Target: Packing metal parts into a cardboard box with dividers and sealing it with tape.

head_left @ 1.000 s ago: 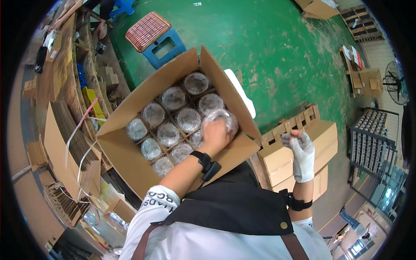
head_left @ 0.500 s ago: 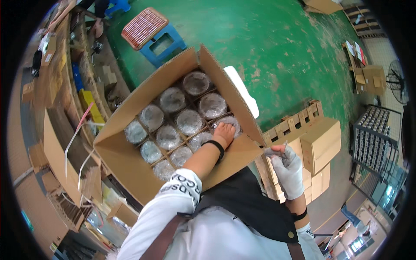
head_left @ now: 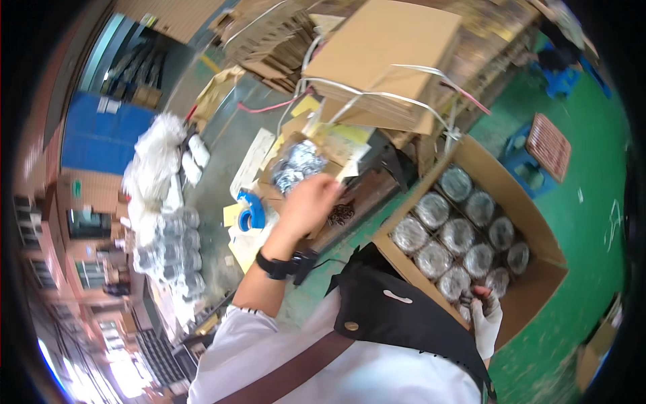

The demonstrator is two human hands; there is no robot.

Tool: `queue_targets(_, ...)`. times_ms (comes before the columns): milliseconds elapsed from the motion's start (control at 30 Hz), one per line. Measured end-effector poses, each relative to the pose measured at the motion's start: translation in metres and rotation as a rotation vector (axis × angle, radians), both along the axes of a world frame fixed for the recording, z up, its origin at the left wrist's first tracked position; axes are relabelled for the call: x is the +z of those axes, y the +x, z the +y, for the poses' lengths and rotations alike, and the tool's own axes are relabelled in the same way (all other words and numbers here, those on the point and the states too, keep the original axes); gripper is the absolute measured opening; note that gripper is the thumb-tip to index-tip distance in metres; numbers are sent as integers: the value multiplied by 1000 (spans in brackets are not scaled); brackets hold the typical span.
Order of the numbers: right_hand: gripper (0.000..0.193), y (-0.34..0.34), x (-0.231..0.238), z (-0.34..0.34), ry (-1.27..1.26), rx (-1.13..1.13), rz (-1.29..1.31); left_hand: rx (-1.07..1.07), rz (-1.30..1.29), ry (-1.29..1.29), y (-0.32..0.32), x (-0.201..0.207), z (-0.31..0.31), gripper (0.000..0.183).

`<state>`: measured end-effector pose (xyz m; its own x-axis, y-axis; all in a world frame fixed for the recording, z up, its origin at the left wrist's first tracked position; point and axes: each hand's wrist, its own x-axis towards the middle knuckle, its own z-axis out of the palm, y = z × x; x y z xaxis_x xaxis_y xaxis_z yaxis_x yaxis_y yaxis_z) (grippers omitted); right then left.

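Observation:
My bare left hand point(head_left: 309, 205), with a black watch at the wrist, is over the near edge of a small carton point(head_left: 272, 196) on the workbench. Crumpled silvery packets point(head_left: 299, 161) fill that carton. Motion blurs its fingers, so whether they grip anything does not show. On my right hand point(head_left: 486, 320) is a white glove that leaves the fingertips bare. Its fingers are curled in at the near corner of a large open cardboard box point(head_left: 538, 286); what they hold, if anything, is hidden. Round clear items in plastic wrap point(head_left: 459, 236) stand in rows between cardboard dividers there.
Blue tape point(head_left: 251, 212) lies beside the small carton, among papers. Farther along the bench are a strapped stack of flat cardboard point(head_left: 383, 54), a heap of clear plastic point(head_left: 158, 158) and several clear containers point(head_left: 171, 249). A blue stool point(head_left: 528, 165) stands on the green floor beyond the box.
My left hand has left the wrapped items in the large box and moved over to the small carton. My right hand has come to the box's near corner. The view has swung left.

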<state>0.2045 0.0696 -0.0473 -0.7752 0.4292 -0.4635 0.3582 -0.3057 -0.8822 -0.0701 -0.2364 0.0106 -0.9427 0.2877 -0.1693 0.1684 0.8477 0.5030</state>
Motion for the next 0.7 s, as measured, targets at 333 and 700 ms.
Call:
queue_targets(333,22,-133,39,-96,-77,220,-68,-136,386,-311,-129,-124,-122,74)
queue_targets(700,24,-187,60,-160,101,264,-163,-253,274,63,-119,-88,-174,33)
